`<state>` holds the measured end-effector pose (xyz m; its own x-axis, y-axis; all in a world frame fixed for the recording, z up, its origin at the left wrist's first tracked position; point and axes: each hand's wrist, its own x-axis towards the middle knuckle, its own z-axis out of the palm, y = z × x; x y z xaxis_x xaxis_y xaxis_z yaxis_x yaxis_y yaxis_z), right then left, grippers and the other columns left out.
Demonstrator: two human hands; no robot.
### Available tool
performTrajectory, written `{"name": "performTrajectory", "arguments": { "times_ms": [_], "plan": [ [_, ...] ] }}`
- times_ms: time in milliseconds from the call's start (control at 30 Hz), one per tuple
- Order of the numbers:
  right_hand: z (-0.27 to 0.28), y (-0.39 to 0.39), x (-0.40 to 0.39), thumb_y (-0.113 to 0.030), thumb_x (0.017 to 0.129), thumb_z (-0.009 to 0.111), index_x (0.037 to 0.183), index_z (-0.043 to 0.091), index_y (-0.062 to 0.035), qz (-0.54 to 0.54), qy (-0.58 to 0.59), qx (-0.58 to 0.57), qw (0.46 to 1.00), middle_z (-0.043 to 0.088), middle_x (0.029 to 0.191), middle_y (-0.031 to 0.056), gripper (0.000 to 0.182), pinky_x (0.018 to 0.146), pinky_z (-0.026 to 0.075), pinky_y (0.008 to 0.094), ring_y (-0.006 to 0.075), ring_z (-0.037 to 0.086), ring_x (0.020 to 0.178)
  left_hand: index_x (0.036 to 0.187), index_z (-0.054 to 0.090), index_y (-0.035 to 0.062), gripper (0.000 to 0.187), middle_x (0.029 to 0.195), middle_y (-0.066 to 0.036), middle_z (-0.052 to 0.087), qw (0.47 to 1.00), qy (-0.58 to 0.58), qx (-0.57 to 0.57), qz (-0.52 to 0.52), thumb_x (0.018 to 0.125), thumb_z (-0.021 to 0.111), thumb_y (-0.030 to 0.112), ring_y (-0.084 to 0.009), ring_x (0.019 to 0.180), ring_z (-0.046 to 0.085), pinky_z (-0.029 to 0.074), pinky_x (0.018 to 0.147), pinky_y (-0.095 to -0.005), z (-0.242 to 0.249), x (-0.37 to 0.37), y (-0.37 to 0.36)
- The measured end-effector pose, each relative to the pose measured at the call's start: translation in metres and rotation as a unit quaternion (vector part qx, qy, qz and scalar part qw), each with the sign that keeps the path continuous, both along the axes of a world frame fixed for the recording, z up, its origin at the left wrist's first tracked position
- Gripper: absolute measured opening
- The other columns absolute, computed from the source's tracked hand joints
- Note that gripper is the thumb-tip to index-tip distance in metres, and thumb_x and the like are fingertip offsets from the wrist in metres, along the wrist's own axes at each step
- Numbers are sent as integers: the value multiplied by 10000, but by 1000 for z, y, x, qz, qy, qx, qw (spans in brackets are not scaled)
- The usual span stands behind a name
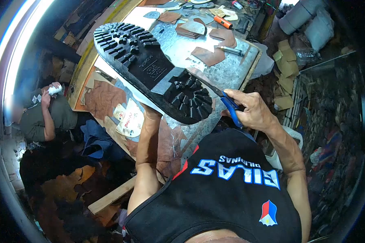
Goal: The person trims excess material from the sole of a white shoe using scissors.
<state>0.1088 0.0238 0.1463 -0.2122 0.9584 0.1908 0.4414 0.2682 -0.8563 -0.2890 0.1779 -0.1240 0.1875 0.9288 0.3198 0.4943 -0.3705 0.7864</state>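
A black rubber shoe sole is raised over the workbench, its chunky tread facing up, with a white layer showing along its lower side. My left hand grips it from beneath, the fingers mostly hidden behind the sole. Blue-handled scissors sit in my right hand, whose fingers are wrapped around the handles. Their dark blades point up and left, along the edge of the heel. Below the sole on the bench lies a pale pattern piece with red writing.
Brown leather pieces, an orange-handled tool and a silver cylindrical tool lie on the metal-topped bench. At left, another person holds something white. A wooden plank juts out below the bench. Plastic bags are piled at upper right.
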Motion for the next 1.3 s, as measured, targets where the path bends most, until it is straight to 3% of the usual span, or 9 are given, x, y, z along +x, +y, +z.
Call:
{"name": "performTrajectory", "arguments": {
  "times_ms": [167,233,333,433,767,833,1100,1200,1300],
  "plan": [
    [0,3,0,-143,749,764,1174,577,28,16,9,-25,1000,686,875,198,495,658,531,323,210,696,739,1457,238,23,649,1450,-158,357,999,20,-21,40,955,483,354,-253,1323,331,233,1129,-430,-13,-4,-5],
    [14,3,-3,-144,665,833,1210,542,40,39,-27,-26,999,666,865,153,644,724,509,310,187,659,764,1433,294,10,573,1433,-176,378,999,-16,2,31,966,456,300,-289,1290,383,241,1126,-433,-10,1,-2],
    [20,6,-7,-171,654,838,1220,526,32,33,-5,-30,999,666,891,156,677,751,506,323,202,661,783,1428,303,8,566,1429,-178,383,999,-34,-4,31,965,457,294,-293,1287,387,245,1125,-432,-4,18,9],
    [20,10,-13,-259,685,827,1182,554,9,27,-4,7,1000,673,860,165,627,699,525,353,245,683,757,1423,311,6,558,1425,-180,387,998,-51,-10,30,964,458,288,-296,1284,391,249,1123,-431,6,33,20],
    [15,9,-17,-183,724,800,1176,562,17,26,30,9,999,681,896,201,549,684,535,358,263,697,768,1407,340,0,535,1413,-186,403,992,-112,-32,38,960,463,267,-306,1275,404,261,1118,-428,37,67,45],
    [17,8,-16,-79,715,796,1205,554,36,26,19,24,999,689,868,155,559,700,518,297,153,671,758,1403,346,-1,530,1411,-187,407,991,-125,-35,39,959,464,263,-309,1273,407,263,1117,-427,45,70,54],
    [-6,11,-1,-109,735,799,1199,574,37,-31,44,16,998,702,917,146,536,724,525,276,125,664,783,1390,368,-5,512,1401,-192,419,982,-178,-43,44,956,467,246,-317,1265,417,273,1113,-425,74,118,99],
    [3,9,0,-150,721,818,1206,570,41,-37,20,-61,997,701,916,132,577,714,516,279,125,648,757,1385,377,-7,505,1398,-194,424,978,-197,-46,45,954,468,240,-320,1263,421,277,1111,-424,86,130,102],
    [-2,9,-4,-204,697,840,1216,563,47,-25,9,54,998,686,906,137,640,708,507,298,147,626,730,1380,385,-9,498,1394,-196,429,975,-214,-43,51,953,470,234,-324,1260,425,281,1110,-423,95,146,91]
  ]
}}
